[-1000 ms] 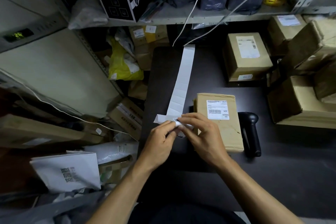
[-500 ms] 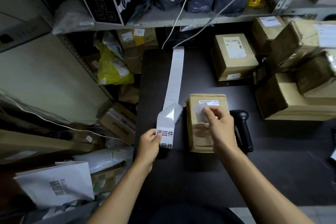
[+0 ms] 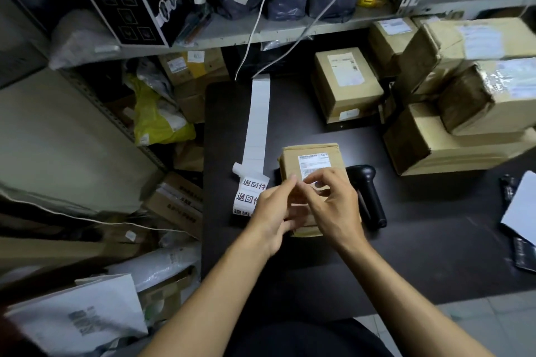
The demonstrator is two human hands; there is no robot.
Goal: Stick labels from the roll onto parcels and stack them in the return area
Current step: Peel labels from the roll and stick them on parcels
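A small brown cardboard parcel (image 3: 311, 155) with a white shipping label lies on the dark table (image 3: 293, 116). Left of it, a long white label strip (image 3: 257, 124) runs from the back of the table. Its near end shows printed red-and-black labels (image 3: 249, 193), with one curled corner. Both hands meet over the near half of the parcel. My left hand (image 3: 272, 211) reaches in from the left with straight fingers touching the parcel top. My right hand (image 3: 333, 206) arches over it, fingertips down just below the shipping label. The peeled label is hidden under my fingers.
A black handheld scanner (image 3: 369, 191) lies right of the parcel. Another labelled box (image 3: 345, 81) sits at the back, and stacked cardboard boxes (image 3: 435, 139) fill the right side. White paper (image 3: 522, 206) is at the far right edge. Shelving and parcels crowd the left.
My left hand let go of the label strip and moved right onto the parcel. My right hand slid down from the shipping label toward the parcel's near half. The strip now lies flat.
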